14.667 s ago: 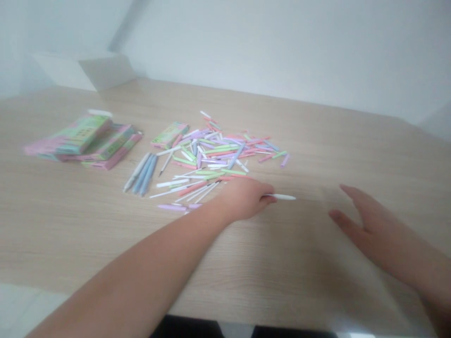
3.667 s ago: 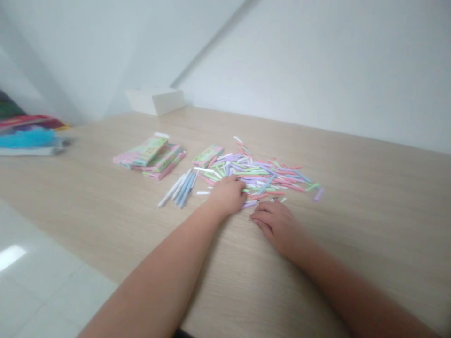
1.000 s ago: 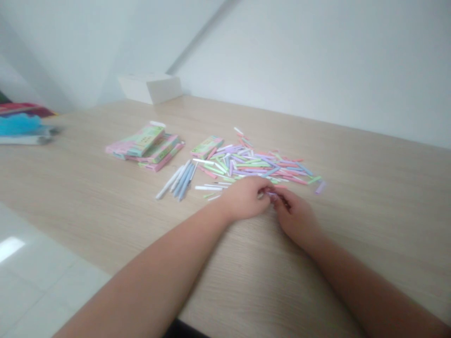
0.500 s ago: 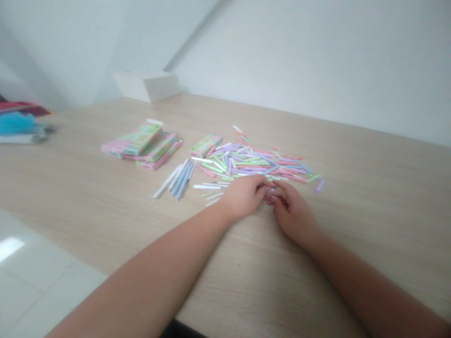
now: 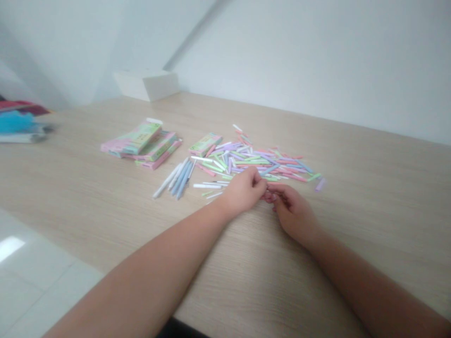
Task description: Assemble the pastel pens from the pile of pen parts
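Observation:
My left hand (image 5: 243, 191) and my right hand (image 5: 293, 211) meet fingertip to fingertip at the near edge of a heap of pastel pen parts (image 5: 257, 159) in pink, green, purple and white. Both hands have curled, pinching fingers. A small piece sits between them, too hidden to name. A row of assembled pale blue and white pens (image 5: 178, 177) lies to the left of my left hand.
A stack of pink and green flat boxes (image 5: 141, 143) lies left of the heap, with one small box (image 5: 205, 143) beside it. A white box (image 5: 148, 84) stands by the wall. Coloured items (image 5: 17, 126) lie at the far left. The wooden table (image 5: 369, 197) ends in front at a tiled floor.
Over the last second both hands stayed together at the heap's near edge, shifting slightly forward. Earlier, my left hand held a white pen piece and my right hand lay open apart.

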Tool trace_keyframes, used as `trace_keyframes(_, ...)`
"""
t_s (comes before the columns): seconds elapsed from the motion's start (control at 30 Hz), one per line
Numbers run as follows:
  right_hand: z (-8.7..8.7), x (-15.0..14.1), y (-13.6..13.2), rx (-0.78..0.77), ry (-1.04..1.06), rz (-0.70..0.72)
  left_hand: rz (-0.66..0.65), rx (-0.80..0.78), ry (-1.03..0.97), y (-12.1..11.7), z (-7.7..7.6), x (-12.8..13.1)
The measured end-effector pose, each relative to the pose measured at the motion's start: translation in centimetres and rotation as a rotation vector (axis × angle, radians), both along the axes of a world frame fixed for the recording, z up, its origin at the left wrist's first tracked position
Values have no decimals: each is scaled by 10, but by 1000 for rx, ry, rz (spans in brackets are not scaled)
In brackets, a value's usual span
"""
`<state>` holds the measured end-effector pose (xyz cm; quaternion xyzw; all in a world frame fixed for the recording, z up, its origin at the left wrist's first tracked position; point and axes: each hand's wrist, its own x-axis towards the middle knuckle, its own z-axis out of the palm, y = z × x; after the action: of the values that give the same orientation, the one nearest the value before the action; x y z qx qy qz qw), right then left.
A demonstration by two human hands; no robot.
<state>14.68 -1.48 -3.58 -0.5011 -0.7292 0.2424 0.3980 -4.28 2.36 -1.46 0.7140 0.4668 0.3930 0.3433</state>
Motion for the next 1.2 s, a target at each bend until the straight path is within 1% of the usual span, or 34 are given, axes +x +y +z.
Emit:
trace_keyframes(0.1, 0, -1, -1, -20, 65, 4, -38, -22, -68, 2, -3, 0)
trace_keyframes(0.2, 0, -3, 0, -65, 153, -5, -86, -7, -55, 3, 0, -1)
trace_keyframes(0.27, -1, -3, 1, -97, 213, -18, -104, 47, -7, 3, 3, -2)
trace_keyframes(0.37, -3, -2, 2, -114, 236, -22, -153, 152, 66, 4, 5, -4)
trace_keyframes(0.43, -4, -1, 3, -100, 210, -26, -164, 188, 99, 4, 3, -5)
trace_keyframes(0.57, -3, 0, 3, -13, 98, -103, -115, 141, 93, 3, -1, -5)
trace_keyframes(0.7, 2, 1, 3, 22, 37, -166, -147, 165, 151, 1, 3, -6)
trace_keyframes(0.87, 2, 1, 4, 11, 46, -162, -195, 145, 186, -1, 7, -6)
trace_keyframes(1.2, 7, -2, 0, 49, -25, -151, -171, 157, 159, 0, 5, -7)
